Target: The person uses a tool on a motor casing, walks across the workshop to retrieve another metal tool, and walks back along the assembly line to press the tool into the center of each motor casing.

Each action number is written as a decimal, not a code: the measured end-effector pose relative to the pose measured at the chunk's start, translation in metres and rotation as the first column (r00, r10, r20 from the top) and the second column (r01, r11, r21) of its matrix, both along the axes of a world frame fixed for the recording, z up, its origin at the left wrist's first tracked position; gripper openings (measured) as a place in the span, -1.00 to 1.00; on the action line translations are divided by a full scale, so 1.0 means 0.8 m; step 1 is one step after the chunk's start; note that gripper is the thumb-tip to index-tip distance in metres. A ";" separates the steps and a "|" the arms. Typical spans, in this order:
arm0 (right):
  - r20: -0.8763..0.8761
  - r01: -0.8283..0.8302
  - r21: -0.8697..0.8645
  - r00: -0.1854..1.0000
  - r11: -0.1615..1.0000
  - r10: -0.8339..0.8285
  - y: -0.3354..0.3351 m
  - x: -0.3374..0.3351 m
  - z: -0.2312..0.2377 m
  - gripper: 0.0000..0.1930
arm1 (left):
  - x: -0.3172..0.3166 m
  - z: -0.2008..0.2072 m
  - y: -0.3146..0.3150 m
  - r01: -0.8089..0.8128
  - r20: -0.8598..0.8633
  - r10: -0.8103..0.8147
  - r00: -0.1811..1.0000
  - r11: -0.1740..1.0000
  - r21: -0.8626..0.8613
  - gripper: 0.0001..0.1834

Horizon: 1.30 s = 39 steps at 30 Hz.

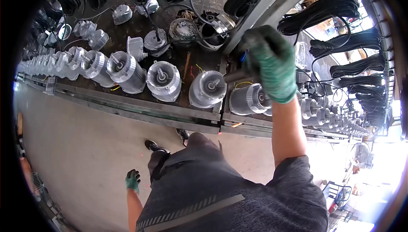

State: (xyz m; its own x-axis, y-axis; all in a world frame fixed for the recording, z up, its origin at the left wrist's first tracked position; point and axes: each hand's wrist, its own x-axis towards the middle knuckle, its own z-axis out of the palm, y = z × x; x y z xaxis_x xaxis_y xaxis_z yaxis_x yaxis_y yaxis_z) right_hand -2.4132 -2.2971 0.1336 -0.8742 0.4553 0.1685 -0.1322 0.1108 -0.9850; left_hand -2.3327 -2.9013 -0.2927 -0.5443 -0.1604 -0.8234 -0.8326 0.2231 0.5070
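Observation:
My right hand (274, 64), in a green knit glove with dark fingers, is raised over the bench and closed. From under it a dark, blunt bar-like tool (240, 76) points left, close to the shaft of a grey motor housing (207, 89). The rest of that tool is hidden by the glove. Just right of this housing lies another motor housing (248, 99) on its side, below my right hand. To the left stands an upright motor housing (163, 82) with its shaft showing. My left hand (133, 181), gloved alike, hangs low by my side, fingers loosely bent, holding nothing.
A long row of motor housings (95, 67) runs along the bench's front edge (136, 107). Behind it sit end covers (156, 41) and an opened motor (212, 34). Coiled black cables (323, 13) hang overhead. A metal post (259, 15) rises beside my right hand.

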 end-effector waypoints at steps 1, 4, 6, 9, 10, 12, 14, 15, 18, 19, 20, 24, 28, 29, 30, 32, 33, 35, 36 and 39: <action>0.057 0.012 0.035 0.998 0.999 -0.014 -0.009 -0.009 -0.006 -0.76 | -0.005 0.001 -0.008 -0.002 0.003 0.002 1.000 1.000 0.005 -0.64; 0.152 0.004 0.110 0.988 0.994 -0.021 -0.018 -0.037 -0.034 -0.81 | -0.012 0.000 -0.037 0.037 0.003 -0.037 0.999 0.998 0.041 -0.64; 0.137 0.039 0.268 0.987 0.963 -0.078 -0.018 -0.053 -0.062 -0.84 | -0.026 0.000 -0.039 0.104 0.004 -0.104 0.995 0.993 0.052 -0.64; 0.219 0.094 0.394 0.957 0.914 -0.192 -0.028 -0.051 -0.101 -0.85 | -0.045 0.017 -0.037 0.230 0.019 -0.229 0.973 0.973 -0.013 -0.65; 0.131 0.139 0.510 0.963 0.849 -0.236 -0.028 -0.051 -0.118 -0.85 | -0.049 0.015 -0.039 0.225 0.052 -0.225 0.973 0.974 -0.005 -0.65; 0.116 0.085 0.536 0.978 0.840 -0.173 -0.013 -0.057 -0.128 -0.86 | -0.043 -0.039 -0.085 0.163 0.097 -0.168 0.981 0.985 0.056 -0.66; 0.115 -0.017 0.530 0.992 0.848 -0.052 -0.034 -0.074 -0.128 -0.87 | 0.012 -0.111 -0.178 -0.026 0.129 0.009 0.992 0.990 0.135 -0.68; 0.169 0.001 0.461 0.982 0.888 -0.089 -0.043 -0.085 -0.120 -0.86 | 0.026 -0.124 -0.191 -0.001 0.117 -0.009 0.993 0.996 0.085 -0.70; 0.248 0.136 0.378 0.938 0.916 -0.242 -0.044 -0.060 -0.100 -0.90 | -0.047 -0.062 -0.101 0.023 0.181 -0.032 0.983 0.998 0.054 -0.72; 0.169 0.167 0.423 0.951 0.891 -0.258 -0.038 -0.058 -0.117 -0.90 | -0.062 -0.032 -0.079 0.062 0.151 -0.070 0.986 0.996 0.058 -0.71; 0.085 0.197 0.462 0.961 0.865 -0.264 -0.036 -0.058 -0.129 -0.90 | -0.075 -0.003 -0.065 0.070 0.153 -0.078 0.985 0.996 0.055 -0.71; 0.278 0.107 0.361 0.936 0.926 -0.216 -0.029 -0.066 -0.112 -0.88 | -0.108 0.032 -0.054 0.232 -0.006 -0.232 0.973 0.972 0.044 -0.69; 0.201 0.190 0.096 0.958 0.977 -0.206 -0.066 -0.059 -0.005 -0.84 | -0.113 0.009 -0.078 0.134 -0.034 -0.131 0.991 0.988 0.080 -0.67; 0.110 0.185 0.126 0.974 0.975 -0.199 -0.074 -0.064 0.005 -0.81 | -0.114 0.008 -0.079 0.130 -0.017 -0.129 0.991 0.988 0.084 -0.67; 0.017 0.181 0.155 0.982 0.971 -0.186 -0.081 -0.070 0.014 -0.78 | -0.114 0.007 -0.080 0.126 0.001 -0.126 0.992 0.988 0.089 -0.67; 0.025 0.117 0.040 0.993 0.992 -0.118 -0.112 -0.090 0.030 -0.72 | -0.103 0.004 -0.083 0.140 0.021 -0.142 0.990 0.988 0.066 -0.67; -0.008 0.094 0.067 0.996 0.993 -0.094 -0.118 -0.104 0.019 -0.72 | -0.098 0.004 -0.084 0.154 0.033 -0.155 0.987 0.987 0.045 -0.67; -0.019 0.009 0.080 1.000 0.997 -0.007 -0.136 -0.128 0.011 -0.70 | -0.081 -0.009 -0.098 0.156 0.041 -0.157 0.987 0.987 0.026 -0.66; -0.079 -0.005 0.181 0.997 0.983 0.019 -0.138 -0.146 -0.006 -0.72 | -0.060 -0.029 -0.123 0.253 -0.049 -0.253 0.966 0.967 0.006 -0.67; 0.145 -0.064 0.106 0.988 0.992 0.048 -0.161 -0.167 -0.009 -0.75 | -0.044 -0.026 -0.121 0.232 -0.085 -0.228 0.970 0.972 0.032 -0.68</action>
State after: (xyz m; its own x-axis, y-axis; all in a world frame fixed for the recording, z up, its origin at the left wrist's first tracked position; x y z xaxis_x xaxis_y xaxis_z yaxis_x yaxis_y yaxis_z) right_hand -2.5466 -2.4255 0.1265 -0.9164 0.3905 0.0877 -0.0013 0.2162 -0.9763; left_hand -2.3682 -2.9981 -0.3138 -0.6274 0.0100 -0.7786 -0.7174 0.3813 0.5830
